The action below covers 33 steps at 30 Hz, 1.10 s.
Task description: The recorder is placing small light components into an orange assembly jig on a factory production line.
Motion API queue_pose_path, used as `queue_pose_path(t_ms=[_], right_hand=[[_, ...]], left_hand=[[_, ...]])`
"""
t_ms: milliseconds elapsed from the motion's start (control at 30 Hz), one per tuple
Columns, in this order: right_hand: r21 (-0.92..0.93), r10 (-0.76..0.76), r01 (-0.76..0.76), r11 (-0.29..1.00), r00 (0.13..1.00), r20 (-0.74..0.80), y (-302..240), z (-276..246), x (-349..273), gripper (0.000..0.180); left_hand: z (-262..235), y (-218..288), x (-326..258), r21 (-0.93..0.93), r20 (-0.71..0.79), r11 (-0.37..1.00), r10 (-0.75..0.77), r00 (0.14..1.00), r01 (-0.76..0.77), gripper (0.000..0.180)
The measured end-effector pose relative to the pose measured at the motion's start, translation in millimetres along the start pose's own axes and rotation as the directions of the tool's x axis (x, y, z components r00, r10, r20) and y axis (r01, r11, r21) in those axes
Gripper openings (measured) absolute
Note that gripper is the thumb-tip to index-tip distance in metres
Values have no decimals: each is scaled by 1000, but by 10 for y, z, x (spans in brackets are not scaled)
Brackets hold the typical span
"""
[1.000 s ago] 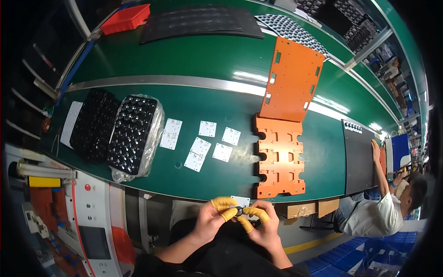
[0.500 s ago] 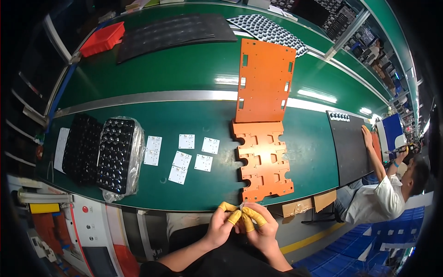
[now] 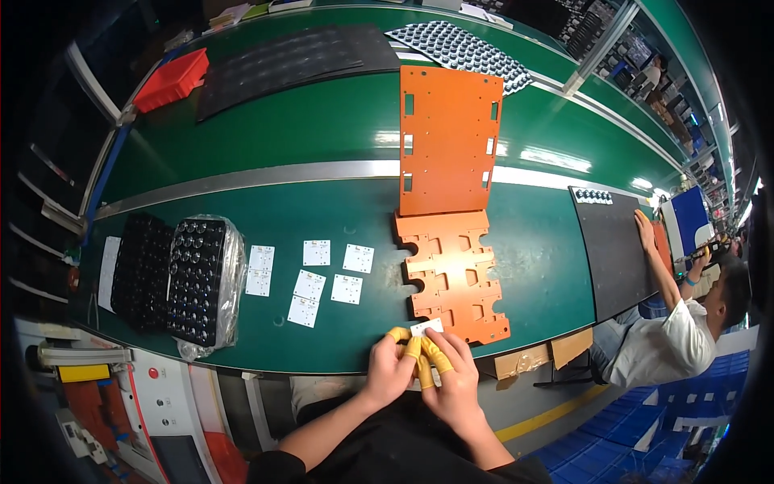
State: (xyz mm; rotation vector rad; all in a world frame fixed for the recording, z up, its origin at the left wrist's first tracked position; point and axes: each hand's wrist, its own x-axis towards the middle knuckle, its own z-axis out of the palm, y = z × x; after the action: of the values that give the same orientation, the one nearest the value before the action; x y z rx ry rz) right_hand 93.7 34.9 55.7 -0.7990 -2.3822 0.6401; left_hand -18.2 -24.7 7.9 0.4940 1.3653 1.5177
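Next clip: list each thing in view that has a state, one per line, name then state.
left hand: yellow finger cots on, pinching the small white square board
right hand: yellow finger cots on, pinching the same board
small white square board: held up at the belt edge
white square boards: lying flat, spread apart
bagged black tray: wrapped in clear plastic
slotted orange plate: flat on the belt
red bin: upright

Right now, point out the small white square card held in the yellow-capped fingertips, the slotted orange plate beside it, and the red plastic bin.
small white square card (image 3: 426,327), head view, its face.
slotted orange plate (image 3: 453,274), head view, centre.
red plastic bin (image 3: 171,79), head view, its side.
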Motion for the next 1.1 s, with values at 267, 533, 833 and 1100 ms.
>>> queue_pose_path(t_ms=[267, 533, 833, 1100], right_hand=[[-86, 81, -76, 993, 995, 60, 51, 155, -5, 38], [-140, 48, -39, 989, 997, 62, 130, 199, 53, 29], [-220, 42, -49, 974, 998, -38, 205, 259, 145, 23], [195, -9, -35, 980, 976, 218, -393, 390, 696, 28]], left_hand=[[-77, -33, 309, 157, 9, 988, -1, 1000, 0, 15], [-172, 82, 366, 6, 200, 964, -261, 944, 265, 18], [-438, 313, 238, 636, 28, 772, 6, 1000, -22, 14], [-727, -184, -394, 991, 134, -14, 307, 942, -136, 54]])
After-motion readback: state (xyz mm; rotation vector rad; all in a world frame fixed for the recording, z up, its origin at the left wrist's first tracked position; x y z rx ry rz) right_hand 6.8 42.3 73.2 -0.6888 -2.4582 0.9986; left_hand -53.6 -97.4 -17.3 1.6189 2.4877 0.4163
